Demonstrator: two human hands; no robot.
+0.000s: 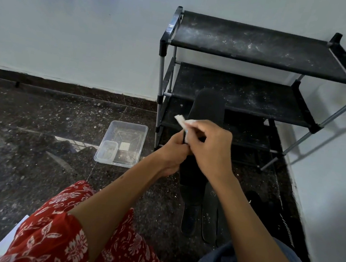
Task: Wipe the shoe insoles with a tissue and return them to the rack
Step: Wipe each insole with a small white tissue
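My left hand (174, 152) grips a black insole (208, 106) by its edge and holds it up in front of the black three-tier shoe rack (250, 43). My right hand (210, 147) pinches a white tissue (182, 121) and presses it against the insole's left side. Other black insoles (209, 214) lie on the floor below my hands, partly hidden by my arms.
A clear plastic tray (124, 143) with a smaller clear box inside sits on the dark speckled floor, left of the rack. White walls close in behind and to the right. The rack shelves are dusty. A dark shoe-like thing (269, 216) lies at the right.
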